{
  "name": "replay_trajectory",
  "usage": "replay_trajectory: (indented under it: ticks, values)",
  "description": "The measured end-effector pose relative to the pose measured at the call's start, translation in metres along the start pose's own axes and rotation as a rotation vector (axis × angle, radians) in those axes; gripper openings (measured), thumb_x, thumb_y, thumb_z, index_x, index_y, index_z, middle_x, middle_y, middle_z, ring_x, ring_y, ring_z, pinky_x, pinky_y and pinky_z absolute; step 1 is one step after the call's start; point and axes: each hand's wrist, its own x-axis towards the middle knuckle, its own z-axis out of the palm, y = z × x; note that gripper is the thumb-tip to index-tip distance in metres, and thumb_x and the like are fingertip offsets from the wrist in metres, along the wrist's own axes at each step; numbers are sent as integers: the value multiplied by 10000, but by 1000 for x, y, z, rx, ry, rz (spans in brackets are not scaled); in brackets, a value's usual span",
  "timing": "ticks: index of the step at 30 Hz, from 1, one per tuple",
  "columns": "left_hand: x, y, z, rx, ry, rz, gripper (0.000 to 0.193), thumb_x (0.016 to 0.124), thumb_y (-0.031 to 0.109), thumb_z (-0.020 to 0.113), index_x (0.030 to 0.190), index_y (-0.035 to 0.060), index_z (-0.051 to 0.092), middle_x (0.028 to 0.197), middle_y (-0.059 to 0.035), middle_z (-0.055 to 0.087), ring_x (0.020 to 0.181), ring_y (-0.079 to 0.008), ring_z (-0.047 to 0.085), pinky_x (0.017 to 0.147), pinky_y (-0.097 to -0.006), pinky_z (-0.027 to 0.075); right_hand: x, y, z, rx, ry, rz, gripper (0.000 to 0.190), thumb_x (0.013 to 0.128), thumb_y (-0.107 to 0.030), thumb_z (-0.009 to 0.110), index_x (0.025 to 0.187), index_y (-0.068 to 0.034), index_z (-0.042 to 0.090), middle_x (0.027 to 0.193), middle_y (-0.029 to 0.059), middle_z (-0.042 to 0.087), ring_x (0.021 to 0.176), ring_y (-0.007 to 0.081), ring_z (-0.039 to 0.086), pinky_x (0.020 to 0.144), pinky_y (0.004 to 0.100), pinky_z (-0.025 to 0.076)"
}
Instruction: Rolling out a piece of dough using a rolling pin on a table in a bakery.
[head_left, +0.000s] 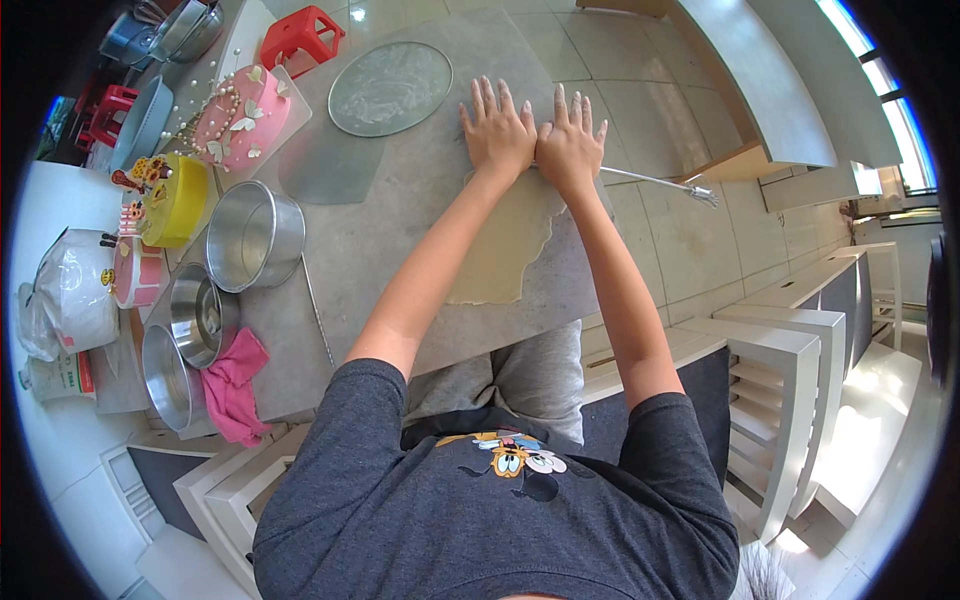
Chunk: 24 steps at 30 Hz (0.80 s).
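A thin sheet of pale dough (499, 259) with a ragged right edge lies on the grey tabletop (405, 225) before me. Both arms reach forward over it. My left hand (499, 129) is palm down with its fingers spread, floury at the tips. Close beside it, my right hand (573, 142) is also palm down, fingers apart, and the two hands touch near the thumbs. A slim metal rod (645, 178) runs beneath my palms and sticks out to the right, ending in a claw like a back scratcher's. My hands hide its middle and the dough's far edge.
Left of the dough are a flour-dusted glass disc (390, 88), a translucent sheet (330, 169), round metal cake pans (256, 236), a thin stick (316, 307) and a pink cloth (236, 382). Decorated cakes (251, 120) line the left side. A red stool (304, 37) stands beyond.
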Motion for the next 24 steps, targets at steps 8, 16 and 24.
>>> replay_trajectory:
  ticks: [8,16,24]
  values:
    - [-54,-9,-19,128,-59,133,533,916,342,401,1307,-17,452,1409,-180,387,1348,-260,309,1111,-511,145,-52,-1,-22,105,-74,-45,545,882,-343,478,1317,-16,452,1437,195,335,1348,321,294,1070,497,251]
    - [-128,-10,-74,-5,-45,334,531,903,308,476,1321,-14,421,1430,-128,367,1355,-198,292,1127,-500,116,-109,32,-80,445,-161,-363,399,808,-165,630,1186,-75,536,1432,77,371,1353,280,286,1069,405,314]
    - [-130,-14,-77,-140,-125,270,476,908,285,482,1324,56,440,1428,-93,372,1363,-200,270,1120,-495,150,-89,49,-66,423,-130,-471,283,781,-149,648,1017,-45,532,1291,113,467,1319,327,313,1077,444,292]
